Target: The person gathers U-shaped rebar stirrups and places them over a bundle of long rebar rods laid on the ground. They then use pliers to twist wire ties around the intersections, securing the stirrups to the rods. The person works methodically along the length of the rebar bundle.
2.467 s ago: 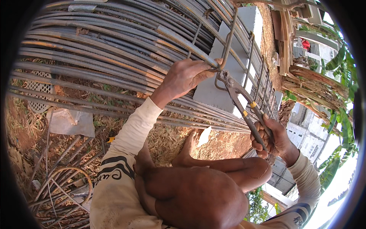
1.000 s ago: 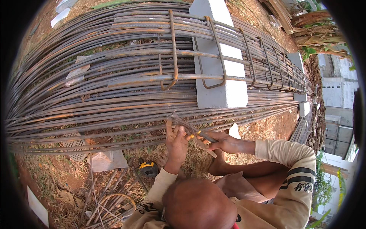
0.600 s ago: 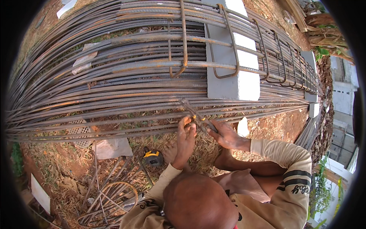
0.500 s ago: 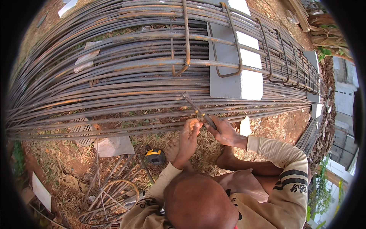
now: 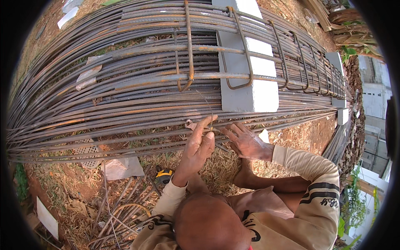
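Note:
A thin tie wire (image 5: 207,102) rises in a curve from the fingertips of my left hand (image 5: 198,146), which is closed on it with the thumb and forefinger. My right hand (image 5: 249,142) reaches in from the right, fingers bent and held together, their tips close to the wire's lower part. What lies under its fingers is mostly hidden. A dark, narrow tool end (image 5: 222,146) shows just below them; I cannot tell whether it is gripped. Both hands are over the near edge of long steel reinforcing bars (image 5: 166,109).
A rebar cage with bent stirrups (image 5: 190,41) rests over a grey-white block (image 5: 246,98). A yellow and black tape measure (image 5: 164,175) lies on the ground. Bent rods (image 5: 125,216) lie at lower left, below a pale sheet (image 5: 123,167). Bare feet are on dry grass.
The pincers seen in my right hand no longer show their jaws above the hands. My left hand has risen slightly with the wire standing up. The whole view has shifted a little.

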### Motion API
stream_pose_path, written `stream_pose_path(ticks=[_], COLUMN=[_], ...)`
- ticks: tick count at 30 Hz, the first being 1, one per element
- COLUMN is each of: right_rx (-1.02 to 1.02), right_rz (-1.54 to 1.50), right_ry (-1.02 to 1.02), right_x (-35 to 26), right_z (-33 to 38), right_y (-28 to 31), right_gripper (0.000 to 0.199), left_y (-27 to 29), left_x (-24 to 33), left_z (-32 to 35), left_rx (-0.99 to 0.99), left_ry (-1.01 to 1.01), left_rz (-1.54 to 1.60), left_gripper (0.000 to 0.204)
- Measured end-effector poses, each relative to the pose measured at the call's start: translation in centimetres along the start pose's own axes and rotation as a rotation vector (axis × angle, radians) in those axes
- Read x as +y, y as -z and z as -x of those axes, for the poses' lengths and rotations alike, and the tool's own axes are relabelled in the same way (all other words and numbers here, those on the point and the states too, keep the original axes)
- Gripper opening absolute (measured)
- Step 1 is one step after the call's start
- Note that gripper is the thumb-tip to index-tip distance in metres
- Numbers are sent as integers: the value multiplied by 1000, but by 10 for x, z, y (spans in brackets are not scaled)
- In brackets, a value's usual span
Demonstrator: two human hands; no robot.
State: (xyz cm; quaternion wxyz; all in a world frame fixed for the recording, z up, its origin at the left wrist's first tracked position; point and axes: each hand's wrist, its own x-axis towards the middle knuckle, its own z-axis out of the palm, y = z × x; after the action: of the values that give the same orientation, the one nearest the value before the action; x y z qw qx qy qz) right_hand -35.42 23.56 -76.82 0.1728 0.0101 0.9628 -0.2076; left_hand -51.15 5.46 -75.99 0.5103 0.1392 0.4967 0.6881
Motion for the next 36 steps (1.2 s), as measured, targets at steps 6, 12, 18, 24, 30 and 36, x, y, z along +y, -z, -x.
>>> stream_pose_path(ticks=[6, 12, 18, 24, 30, 36], right_rx=[86, 368, 234, 17, 0, 233], right_rz=[143, 432, 611, 707, 754, 722], right_ry=[265, 269, 399, 491, 507, 528], right_x=[-14, -3, 18, 8, 9, 34], right_z=[18, -48, -91, -131, -144, -137], right_y=[139, 239, 252, 246, 244, 237], right_gripper=[25, 34, 50, 47, 37, 36], left_y=[-16, -31, -28, -37, -30, -38], left_x=[-32, -40, -44, -18, -39, -36], left_z=[-34, -55, -49, -100, -124, -142], left_rx=[-73, 102, 323, 346, 248, 121], left_ry=[-324, -313, -350, -584, -561, -470], left_rz=[-297, -523, -470, -396, -222, 8], left_gripper=[48, 40, 41, 44, 44, 30])
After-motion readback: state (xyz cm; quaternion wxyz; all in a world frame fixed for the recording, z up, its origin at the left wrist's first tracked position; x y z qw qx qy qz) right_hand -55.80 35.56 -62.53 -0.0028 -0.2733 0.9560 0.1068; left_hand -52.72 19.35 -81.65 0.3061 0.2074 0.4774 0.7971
